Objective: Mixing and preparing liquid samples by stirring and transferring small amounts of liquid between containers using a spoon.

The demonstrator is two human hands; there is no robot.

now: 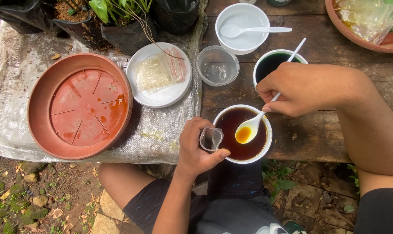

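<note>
My right hand (307, 89) holds a white plastic spoon (249, 128) with orange-brown liquid in its bowl, poised over a white bowl of dark brown liquid (268, 139). My left hand (198, 149) grips a small clear plastic cup (211, 138) tilted at the bowl's left rim. Behind my right hand stands a white bowl of dark green liquid (270, 63).
A terracotta saucer (79, 106) lies at left on a plastic sheet (157, 134). A white plate with clear bags (159, 74), an empty clear cup (217, 66) and a white bowl with a spoon (243, 27) stand behind. Potted plants (118, 21) line the back; another terracotta dish (370, 26) sits top right.
</note>
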